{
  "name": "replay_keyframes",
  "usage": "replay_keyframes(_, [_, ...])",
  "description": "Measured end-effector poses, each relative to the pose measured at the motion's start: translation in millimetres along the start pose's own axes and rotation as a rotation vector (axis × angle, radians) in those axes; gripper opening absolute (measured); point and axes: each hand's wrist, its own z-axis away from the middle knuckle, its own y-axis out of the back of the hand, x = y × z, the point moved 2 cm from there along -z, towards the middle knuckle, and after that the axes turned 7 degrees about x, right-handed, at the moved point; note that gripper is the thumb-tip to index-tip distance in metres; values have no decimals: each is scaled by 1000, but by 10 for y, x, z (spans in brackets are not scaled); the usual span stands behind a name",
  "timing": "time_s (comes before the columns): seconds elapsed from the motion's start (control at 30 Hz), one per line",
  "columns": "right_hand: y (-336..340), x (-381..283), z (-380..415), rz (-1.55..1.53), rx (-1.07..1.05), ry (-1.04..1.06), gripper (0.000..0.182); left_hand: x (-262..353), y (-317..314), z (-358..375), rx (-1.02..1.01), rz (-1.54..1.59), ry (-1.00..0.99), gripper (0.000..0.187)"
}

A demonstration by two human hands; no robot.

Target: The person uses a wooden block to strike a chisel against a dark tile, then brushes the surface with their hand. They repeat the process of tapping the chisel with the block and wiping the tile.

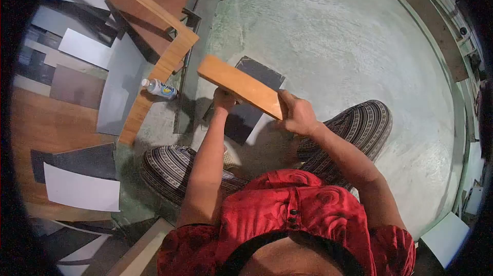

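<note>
In the head view, an orange-brown wooden board [239,85] is held up slantwise in front of me, its narrow face towards the camera. My right hand [299,115] is closed on its near right end, thumb along the upper edge. Below its middle, my left hand [225,100] grips the board from the underside, and most of those fingers are hidden. Under the board a dark grey panel [244,127] lies on the floor between my legs, partly covered by the board and my left hand.
A bottle [160,89] lies on its side to the left, by a curved wooden strip [146,102]. Panels and offcuts are piled further left, including a white sheet [82,187] and a brown board [154,3]. The concrete floor [328,34] spreads ahead and right.
</note>
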Motion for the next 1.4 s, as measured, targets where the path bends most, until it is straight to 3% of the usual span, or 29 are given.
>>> replay_keyframes(0.03, [1, -16, 10, -100, 120, 75, 72, -26, 22, 3, 4, 1, 4, 50])
replay_keyframes(0.1, [9, -41, 8, -204, 241, 151, 72, 23, 47, -10, -43, -449, -408, 42])
replay_keyframes(0.13, [23, -56, -2, -217, 241, 143, 72, 178, 46, 79, -93, -339, -229, 37])
replay_keyframes(0.17, [28, -63, -8, -232, 242, 134, 73, 200, 20, 88, -94, -343, -230, 37])
replay_keyframes(0.2, [11, -40, -28, -235, 245, 133, 73, 193, 3, 96, -74, -141, -53, 37])
replay_keyframes(0.23, [-40, 6, -66, -109, 77, 39, 64, 201, -18, 111, -53, 62, 123, 37])
replay_keyframes(0.27, [-76, 50, -79, 19, -91, -54, 55, 240, -34, 128, -54, 61, 122, 37])
replay_keyframes(0.33, [-37, 43, -52, 20, -64, -46, 56, 240, -49, 142, -108, 734, 307, 36])
replay_keyframes(0.37, [-10, 29, -39, 25, -43, -36, 57, 203, -34, 105, -108, 736, 307, 36])
replay_keyframes(0.43, [14, 30, -6, -28, -13, -31, 59, 192, -9, 59, -118, 132, 177, 40])
replay_keyframes(0.67, [30, 53, -8, -125, 137, 29, 79, 339, -20, 151, -68, 160, 211, 47])
replay_keyframes(0.77, [40, 29, 17, -149, 130, 15, 78, 319, -44, 109, -133, 154, 148, 46])
replay_keyframes(0.83, [6, 48, 21, -112, 171, 55, 77, 286, -29, 46, -265, -424, -109, 41])
replay_keyframes(0.87, [-13, 58, 24, -78, 216, 95, 76, 195, -16, 17, -266, -424, -107, 41])
replay_keyframes(0.9, [-34, 73, -1, -79, 217, 93, 76, 96, -26, -2, -353, 290, 168, 36])
replay_keyframes(0.93, [-79, 107, -49, 2, 57, -2, 78, 55, -46, -9, -410, 1008, 440, 31])
replay_keyframes(0.97, [-105, 129, -66, 83, -102, -97, 79, 233, -91, 82, -415, 1006, 439, 31])
replay_keyframes(1.03, [-34, 76, -33, 62, -56, -89, 76, 479, -134, 232, -110, 459, 222, 27])
replay_keyframes(1.1, [36, 17, -1, 48, -24, -70, 73, 490, -121, 187, -96, 489, 277, 30])
replay_keyframes(1.17, [80, -28, 35, -194, 159, -6, 75, 569, -97, 251, -72, 517, 341, 33])
replay_keyframes(1.23, [48, -50, 22, -266, 254, 68, 67, 689, -73, 300, -117, -56, 28, 36])
replay_keyframes(1.27, [49, -58, 20, -336, 361, 140, 60, 520, -64, 246, -43, 128, 164, 35])
replay_keyframes(1.3, [30, -31, 20, -339, 365, 138, 60, 460, -68, 199, -47, 124, 162, 35])
replay_keyframes(1.37, [-50, 61, 10, -95, 139, 31, 64, 428, -100, 110, -119, -12, 53, 37])
replay_keyframes(1.4, [-54, 88, -15, -92, 146, 31, 64, 400, -109, 93, -124, -10, 47, 37])
